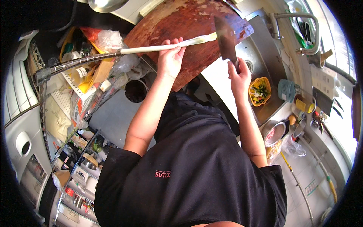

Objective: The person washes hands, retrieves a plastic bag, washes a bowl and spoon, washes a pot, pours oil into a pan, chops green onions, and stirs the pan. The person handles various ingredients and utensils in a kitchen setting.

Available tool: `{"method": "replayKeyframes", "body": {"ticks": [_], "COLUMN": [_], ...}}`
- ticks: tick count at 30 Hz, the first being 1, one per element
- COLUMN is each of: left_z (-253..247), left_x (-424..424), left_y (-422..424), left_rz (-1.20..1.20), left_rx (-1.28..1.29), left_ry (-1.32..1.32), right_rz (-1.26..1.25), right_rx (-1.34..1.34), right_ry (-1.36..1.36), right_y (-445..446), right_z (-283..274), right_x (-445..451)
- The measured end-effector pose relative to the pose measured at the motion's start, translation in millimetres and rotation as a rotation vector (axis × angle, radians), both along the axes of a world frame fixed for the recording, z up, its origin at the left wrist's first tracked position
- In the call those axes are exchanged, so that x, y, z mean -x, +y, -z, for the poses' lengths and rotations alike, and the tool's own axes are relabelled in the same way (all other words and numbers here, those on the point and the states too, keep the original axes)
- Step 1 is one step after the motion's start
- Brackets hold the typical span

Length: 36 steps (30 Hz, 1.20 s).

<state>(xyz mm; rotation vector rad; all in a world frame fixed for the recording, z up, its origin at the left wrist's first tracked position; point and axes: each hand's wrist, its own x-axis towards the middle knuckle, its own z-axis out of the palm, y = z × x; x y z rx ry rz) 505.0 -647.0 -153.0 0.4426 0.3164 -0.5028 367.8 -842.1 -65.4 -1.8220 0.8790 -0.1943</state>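
Observation:
My left hand grips a long white scallion or leek stalk near its middle. One end of the stalk reaches left past the board's edge, while its frayed, pale yellow-green end lies by the blade on the right. In my right hand is the handle of a wide-bladed cleaver. Its blurred blade stands over the right part of a worn reddish-brown wooden cutting board, close to the stalk's tip. Whether the blade touches the stalk, I cannot tell.
Right of the board lies a steel sink with a faucet, and a yellow basket of scraps stands in it. A metal pot sits beyond. At left are a wire rack and a dark round bin opening.

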Motion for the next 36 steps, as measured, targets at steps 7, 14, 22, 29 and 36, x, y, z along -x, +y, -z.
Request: {"method": "replayKeyframes", "body": {"ticks": [7, 14, 22, 29, 36], "left_z": [22, 30, 25, 16, -3], "left_x": [15, 36, 33, 33, 55], "left_y": [-8, -12, -11, -9, 1], "left_rz": [-0.055, -0.087, 0.033, 0.012, 0.013], "left_rx": [-0.154, -0.596, -0.767, -0.758, -0.942], "left_ry": [0.012, -0.174, -0.253, -0.310, -0.466], "right_rz": [-0.234, -0.502, -0.464, -0.447, -0.472], "right_rx": [0.222, 0.384, 0.477, 0.568, 0.564], "right_ry": [0.350, 0.494, 0.372, 0.311, 0.348], "right_y": [7, 19, 54, 55, 54], "right_z": [-17, -16, 38, 56, 60], "right_x": [-12, -27, -52, -70, -77]}}
